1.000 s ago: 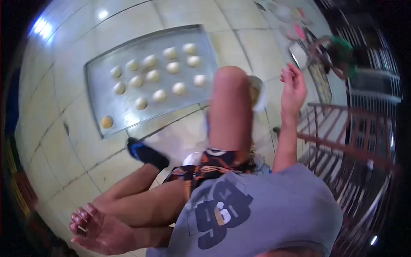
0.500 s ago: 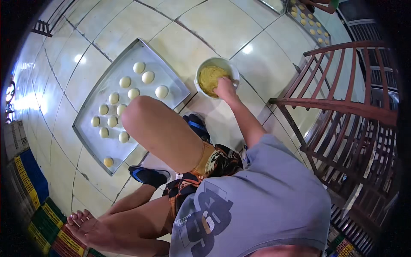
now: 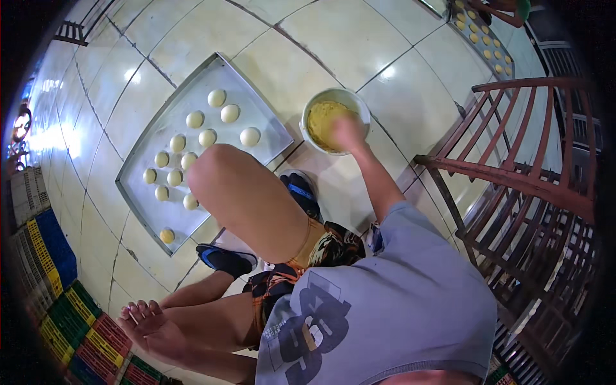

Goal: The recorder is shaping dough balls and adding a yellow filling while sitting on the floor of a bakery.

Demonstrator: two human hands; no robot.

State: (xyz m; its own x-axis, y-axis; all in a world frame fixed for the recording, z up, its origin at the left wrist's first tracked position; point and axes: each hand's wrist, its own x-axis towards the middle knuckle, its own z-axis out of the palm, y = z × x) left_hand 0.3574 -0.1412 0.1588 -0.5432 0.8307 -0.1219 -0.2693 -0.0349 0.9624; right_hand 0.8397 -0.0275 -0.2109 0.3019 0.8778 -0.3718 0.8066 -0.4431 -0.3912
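My right hand point(image 3: 348, 132) reaches into a white bucket point(image 3: 366, 114) on the floor, over a crumbly yellow mixture point(image 3: 322, 120). Motion blurs its fingers, and I cannot make out what they hold. My left hand point(image 3: 153, 327) is palm up beside my leg, fingers apart and slightly bent, with nothing on it. Left of the bucket lies a large metal tray point(image 3: 142, 204) with several pale round dough balls point(image 3: 207, 137). One ball near the tray's near corner has a yellow top point(image 3: 167, 236). My knee hides part of the tray.
A slatted reddish-brown rack point(image 3: 507, 170) stands at right. Colourful plastic crates point(image 3: 80, 308) are stacked at lower left. At the far right, another person's arm point(image 3: 504, 14) is near a second tray of yellow-topped balls point(image 3: 482, 40). Pale tiles point(image 3: 301, 58) cover the floor.
My right hand still works in the bucket, now blurred by motion. My left hand stays palm up, its fingers a little more bent. The whole view has shifted slightly.
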